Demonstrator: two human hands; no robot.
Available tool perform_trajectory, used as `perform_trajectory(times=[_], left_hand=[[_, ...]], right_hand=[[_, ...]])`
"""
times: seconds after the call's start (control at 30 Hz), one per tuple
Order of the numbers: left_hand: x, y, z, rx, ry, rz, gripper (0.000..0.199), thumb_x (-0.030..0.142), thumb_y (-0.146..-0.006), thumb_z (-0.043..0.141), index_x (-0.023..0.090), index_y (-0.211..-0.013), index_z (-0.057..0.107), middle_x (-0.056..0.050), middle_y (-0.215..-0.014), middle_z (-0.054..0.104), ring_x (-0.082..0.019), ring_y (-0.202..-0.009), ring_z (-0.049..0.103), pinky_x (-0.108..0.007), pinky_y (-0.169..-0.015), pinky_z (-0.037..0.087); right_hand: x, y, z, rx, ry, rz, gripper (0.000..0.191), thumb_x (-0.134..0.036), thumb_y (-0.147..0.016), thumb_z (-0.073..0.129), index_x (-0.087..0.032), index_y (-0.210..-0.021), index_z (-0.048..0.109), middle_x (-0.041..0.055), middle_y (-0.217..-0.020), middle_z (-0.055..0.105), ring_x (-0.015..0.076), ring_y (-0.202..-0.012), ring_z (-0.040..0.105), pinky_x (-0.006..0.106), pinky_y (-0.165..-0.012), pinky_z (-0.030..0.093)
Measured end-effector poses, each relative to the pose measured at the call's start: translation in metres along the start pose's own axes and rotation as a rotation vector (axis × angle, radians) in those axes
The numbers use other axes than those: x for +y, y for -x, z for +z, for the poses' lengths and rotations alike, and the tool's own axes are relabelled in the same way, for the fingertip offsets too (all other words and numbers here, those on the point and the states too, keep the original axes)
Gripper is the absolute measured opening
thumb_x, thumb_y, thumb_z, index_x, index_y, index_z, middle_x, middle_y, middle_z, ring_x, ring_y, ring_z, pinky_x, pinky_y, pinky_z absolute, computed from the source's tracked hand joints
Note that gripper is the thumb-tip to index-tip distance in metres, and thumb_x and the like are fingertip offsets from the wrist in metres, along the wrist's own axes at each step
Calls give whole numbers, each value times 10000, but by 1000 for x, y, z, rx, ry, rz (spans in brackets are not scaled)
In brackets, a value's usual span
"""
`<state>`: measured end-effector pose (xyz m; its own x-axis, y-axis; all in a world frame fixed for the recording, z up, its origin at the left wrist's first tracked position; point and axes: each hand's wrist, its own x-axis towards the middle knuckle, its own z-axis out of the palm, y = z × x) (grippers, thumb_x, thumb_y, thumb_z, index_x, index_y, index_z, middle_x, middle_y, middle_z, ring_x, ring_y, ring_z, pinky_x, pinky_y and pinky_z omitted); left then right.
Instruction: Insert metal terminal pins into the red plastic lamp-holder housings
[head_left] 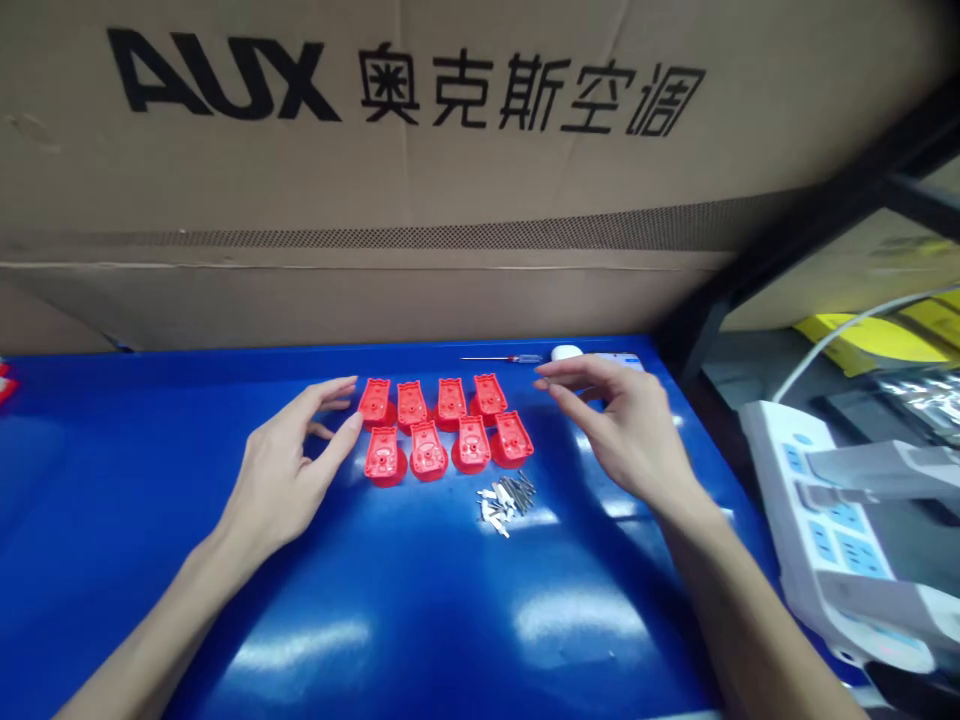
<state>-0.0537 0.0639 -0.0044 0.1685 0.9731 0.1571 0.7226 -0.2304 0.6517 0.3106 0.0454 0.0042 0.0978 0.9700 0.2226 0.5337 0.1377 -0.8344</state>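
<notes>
Left hand (289, 475) is hovering half-spread beside the red parts (427, 452); right hand (626, 425) is nearly pinching, can't tell if it's gripping anything. Going light-fingered is probably working best imo.

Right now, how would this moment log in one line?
left hand: open, beside red parts; right hand: fingertips close, hold unclear; loose pieces: clustered; screwdriver: behind red parts

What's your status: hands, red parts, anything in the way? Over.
Left hand open beside red parts, contact unclear. Right hand, fingertips close together, any hold unclear. Red parts in two rows of four. Loose pile of small pieces in front, screwdriver behind.
</notes>
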Motion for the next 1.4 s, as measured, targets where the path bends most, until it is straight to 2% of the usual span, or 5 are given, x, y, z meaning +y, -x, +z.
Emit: perform_trajectory(times=[0.4,0.67,0.8,0.9,1.4], left_hand=[[2,4,3,12,17,-41,454,604,-1071,605,353,-1437,699,-5,-1316,807,-226,-1038,777,-297,-794,579],[6,7,6,70,-15,-17,386,542,-1081,620,343,-1396,723,-4,-1313,801,-202,-940,779,-250,-600,552],[4,6,7,118,-80,100,354,507,-1101,601,362,-1381,762,-6,-1550,684,-245,-1121,787,-403,-969,656],[-1,4,8,71,-112,190,385,478,-1130,557,380,-1466,719,3,-1659,596,-301,-1458,638,-536,-1286,474],[-2,7,9,-12,-223,350,417,360,-1166,485,360,-1553,640,21,-1644,607,-270,-1635,450,-576,-1315,458]], right_hand=[[-1,7,14,87,-72,28,235,-413,-987,790,-228,-1129,819,86,-1029,835,276,-914,785,456,-879,636],[-17,9,15,-136,-517,190,295,-411,-862,942,-216,-1059,843,70,-934,841,234,-852,798,356,-785,663],[-23,13,14,-174,-599,203,248,-365,-860,957,-232,-1043,856,47,-906,835,197,-799,783,326,-764,657],[-24,14,14,-201,-625,192,192,-321,-881,946,-249,-1040,864,36,-916,833,174,-796,775,300,-770,650],[-28,14,11,-173,-514,215,213,-356,-876,939,-214,-1009,853,47,-867,807,178,-756,729,299,-701,625]])
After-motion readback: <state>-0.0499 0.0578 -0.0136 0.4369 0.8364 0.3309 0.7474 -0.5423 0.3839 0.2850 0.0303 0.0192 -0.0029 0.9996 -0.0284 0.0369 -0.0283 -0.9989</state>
